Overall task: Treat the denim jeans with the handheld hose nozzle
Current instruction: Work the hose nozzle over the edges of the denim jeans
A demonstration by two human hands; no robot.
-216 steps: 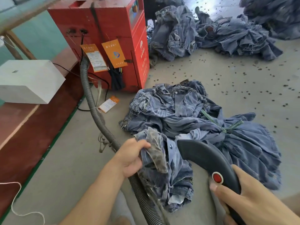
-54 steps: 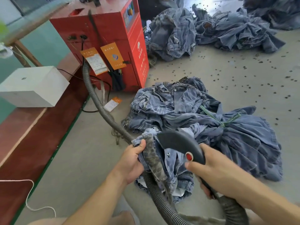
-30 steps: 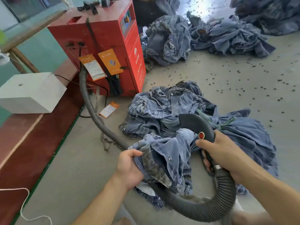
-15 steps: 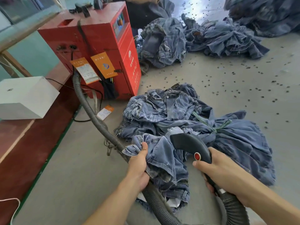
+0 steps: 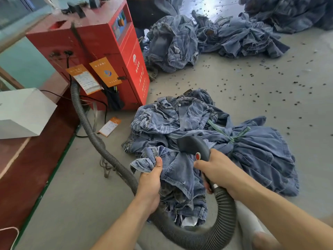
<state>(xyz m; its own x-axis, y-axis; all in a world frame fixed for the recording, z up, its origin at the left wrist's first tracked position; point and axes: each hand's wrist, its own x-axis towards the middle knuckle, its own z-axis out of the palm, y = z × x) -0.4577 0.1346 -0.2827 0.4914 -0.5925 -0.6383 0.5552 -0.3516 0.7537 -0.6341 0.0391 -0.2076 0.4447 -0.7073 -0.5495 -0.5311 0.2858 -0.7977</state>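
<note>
A pair of blue denim jeans (image 5: 182,177) hangs bunched in front of me over the floor. My left hand (image 5: 150,179) grips a crumpled fold of it at the upper left. My right hand (image 5: 216,170) holds the black hose nozzle (image 5: 192,146) by its handle, thumb close to the red button. The nozzle's wide mouth lies against the top of the held jeans. A grey ribbed hose (image 5: 221,219) loops down from the handle, passes under the jeans and runs left to the red machine (image 5: 100,56).
A tied bundle of jeans (image 5: 234,141) lies on the concrete floor behind the held pair. More denim heaps (image 5: 207,38) sit farther back. A white box (image 5: 21,112) rests on a dark red ledge at the left. Small dark bits dot the floor.
My left hand has regripped a bunched fold higher on the jeans. The nozzle has stayed on the upper part of the fabric, and the hose loop has swung out lower right.
</note>
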